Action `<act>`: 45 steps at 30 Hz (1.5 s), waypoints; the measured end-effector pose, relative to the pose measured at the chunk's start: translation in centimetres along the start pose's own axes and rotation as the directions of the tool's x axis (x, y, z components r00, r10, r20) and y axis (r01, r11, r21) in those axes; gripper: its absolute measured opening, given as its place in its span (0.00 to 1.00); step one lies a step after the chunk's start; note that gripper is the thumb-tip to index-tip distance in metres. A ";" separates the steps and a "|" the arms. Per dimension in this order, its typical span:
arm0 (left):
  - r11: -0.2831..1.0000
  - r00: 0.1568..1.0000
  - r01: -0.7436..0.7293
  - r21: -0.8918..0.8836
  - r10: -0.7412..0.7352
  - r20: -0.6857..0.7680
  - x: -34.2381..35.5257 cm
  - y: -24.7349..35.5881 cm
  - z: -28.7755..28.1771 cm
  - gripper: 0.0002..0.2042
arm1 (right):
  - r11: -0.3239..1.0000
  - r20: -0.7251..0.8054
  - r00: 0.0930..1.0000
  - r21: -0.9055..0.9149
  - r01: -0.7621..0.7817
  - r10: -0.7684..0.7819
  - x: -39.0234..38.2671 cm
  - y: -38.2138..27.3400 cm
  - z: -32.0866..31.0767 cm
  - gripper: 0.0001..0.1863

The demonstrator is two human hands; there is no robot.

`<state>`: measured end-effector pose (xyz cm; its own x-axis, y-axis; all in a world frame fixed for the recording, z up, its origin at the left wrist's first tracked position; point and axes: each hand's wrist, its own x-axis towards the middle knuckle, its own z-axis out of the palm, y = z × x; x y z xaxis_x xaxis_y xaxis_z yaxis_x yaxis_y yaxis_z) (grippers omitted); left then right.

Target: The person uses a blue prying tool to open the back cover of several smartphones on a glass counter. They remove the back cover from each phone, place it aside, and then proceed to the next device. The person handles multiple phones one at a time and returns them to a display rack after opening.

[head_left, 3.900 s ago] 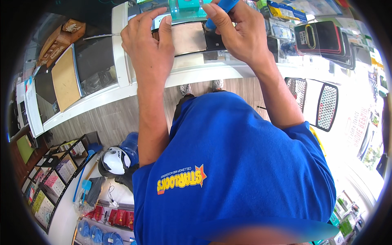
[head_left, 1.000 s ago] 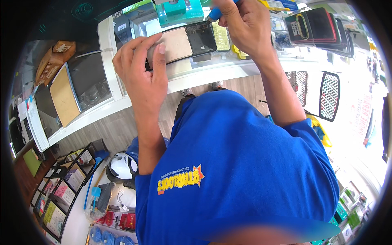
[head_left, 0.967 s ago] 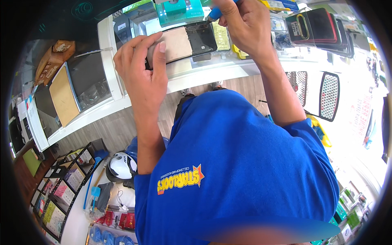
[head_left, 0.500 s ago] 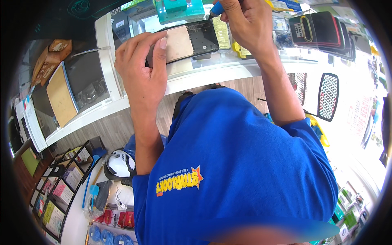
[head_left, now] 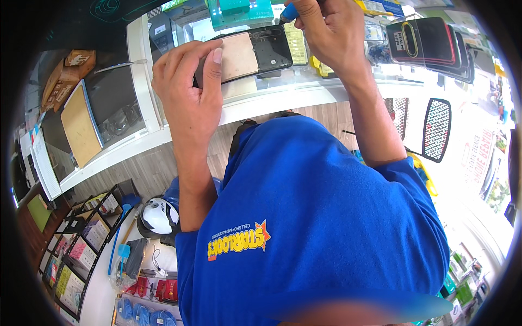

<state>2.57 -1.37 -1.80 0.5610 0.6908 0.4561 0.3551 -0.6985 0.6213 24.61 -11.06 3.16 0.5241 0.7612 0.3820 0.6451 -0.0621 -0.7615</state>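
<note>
My left hand grips the left end of a black phone lying on the glass counter, fingers curled over it. A pale beige rectangular piece lies on the phone’s middle and left part. My right hand is closed round a blue tool, whose dark tip hovers at or just past the phone’s upper right edge; I cannot tell if it touches. A teal box lies just beyond the phone.
Stacked dark pouches or cases lie to the right. On the left are a tan board and a brown box. Below stand a white helmet, display racks and a mesh-backed chair.
Since the oldest frame, the phone’s black right half has come into view as my right hand shifted right and my left hand slightly left. In the last second little has moved.
</note>
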 end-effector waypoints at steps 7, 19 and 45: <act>1.000 1.000 0.013 -0.017 -0.013 -0.006 0.0 0.2 0.0 0.08 | 0.991 0.021 0.994 -0.086 0.105 -0.103 0.4 0.4 0.2 0.17; 0.999 0.999 -0.006 -0.036 0.005 -0.034 0.1 0.1 0.0 0.08 | 0.991 0.092 0.992 -0.088 0.098 -0.090 0.8 0.5 -0.3 0.17; 0.999 0.999 0.042 0.019 -0.043 0.024 0.1 0.6 -0.3 0.09 | 0.998 0.116 0.993 0.062 -0.026 0.018 1.0 1.2 -0.6 0.29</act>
<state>2.61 -1.67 -1.16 0.5629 0.7154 0.4139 0.3927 -0.6721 0.6277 26.27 -10.79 2.97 0.4682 0.8294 0.3047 0.5954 -0.0413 -0.8024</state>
